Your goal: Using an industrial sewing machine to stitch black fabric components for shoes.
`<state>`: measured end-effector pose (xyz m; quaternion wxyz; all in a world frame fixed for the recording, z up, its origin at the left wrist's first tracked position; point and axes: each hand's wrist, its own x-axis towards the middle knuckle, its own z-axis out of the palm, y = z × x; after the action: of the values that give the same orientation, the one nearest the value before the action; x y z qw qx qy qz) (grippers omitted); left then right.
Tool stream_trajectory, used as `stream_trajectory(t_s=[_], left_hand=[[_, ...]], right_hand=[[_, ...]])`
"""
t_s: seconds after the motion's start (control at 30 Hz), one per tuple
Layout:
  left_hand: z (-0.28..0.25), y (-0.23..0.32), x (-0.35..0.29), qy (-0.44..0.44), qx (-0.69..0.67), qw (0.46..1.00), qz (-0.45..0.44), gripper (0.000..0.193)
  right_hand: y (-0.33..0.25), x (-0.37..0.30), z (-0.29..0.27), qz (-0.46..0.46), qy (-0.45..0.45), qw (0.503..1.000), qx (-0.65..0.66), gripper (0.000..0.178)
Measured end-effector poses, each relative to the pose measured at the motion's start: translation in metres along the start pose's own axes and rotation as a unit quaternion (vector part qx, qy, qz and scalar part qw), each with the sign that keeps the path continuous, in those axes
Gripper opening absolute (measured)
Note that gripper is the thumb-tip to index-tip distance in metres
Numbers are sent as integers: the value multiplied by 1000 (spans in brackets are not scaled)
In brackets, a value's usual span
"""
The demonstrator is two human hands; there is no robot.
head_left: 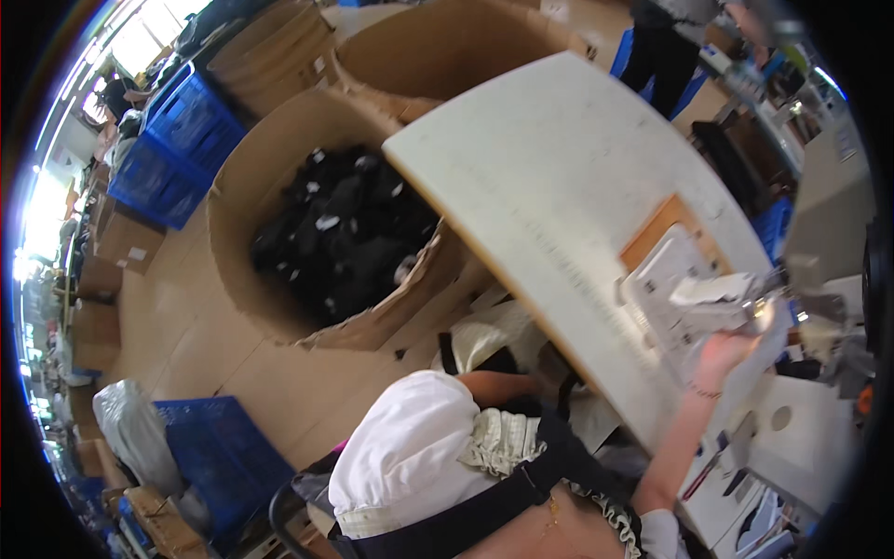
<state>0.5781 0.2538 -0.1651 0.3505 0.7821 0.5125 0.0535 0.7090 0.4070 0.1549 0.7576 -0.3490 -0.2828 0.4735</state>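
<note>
My right hand [729,352] reaches across the table [549,177] to the head of what looks like a sewing machine [717,289]. Its fingers are beside a small lit lamp [762,315], blurred and partly hidden, so I cannot make out whether they hold anything. Under the hand lies the machine's pale bed plate [656,293], with an orange-brown wooden frame [650,238] at its far edge. My left arm, in a white puffed sleeve [405,447], goes down beside the table's near edge. The left hand itself is hidden among dark and white cloth [484,340].
Left of the table stands a big cardboard bin [228,200] of black pieces with white tags, another large carton [447,47] behind it. Blue crates [177,140] are at far left, a blue bin [223,456] at near left. Scissors [740,443] lie right of my forearm. A person [656,56] stands beyond.
</note>
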Motion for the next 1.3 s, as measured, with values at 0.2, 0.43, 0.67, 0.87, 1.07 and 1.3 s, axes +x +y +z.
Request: stream_trajectory(t_s=[0.2,0.43,0.67,0.87,1.07,1.3], left_hand=[[-127,-20,-110,155,-216,960,88,29],[-251,-246,-313,388,-70,781,-484,21],[-198,-400,-315,69,-29,819,-569,77],[-172,-409,-279,77,49,780,-619,70],[-244,-371,-330,213,46,884,-413,31],[-380,-198,-436,462,-106,857,-201,26]], right_hand=[[-2,-5,12,-25,43,998,-47,41],[4,4,9,-77,29,995,-62,45],[14,11,-2,-114,118,980,-111,49],[8,7,1,-88,161,976,-118,52],[10,9,2,-100,202,969,-105,50],[7,35,-36,-78,173,981,-46,45]])
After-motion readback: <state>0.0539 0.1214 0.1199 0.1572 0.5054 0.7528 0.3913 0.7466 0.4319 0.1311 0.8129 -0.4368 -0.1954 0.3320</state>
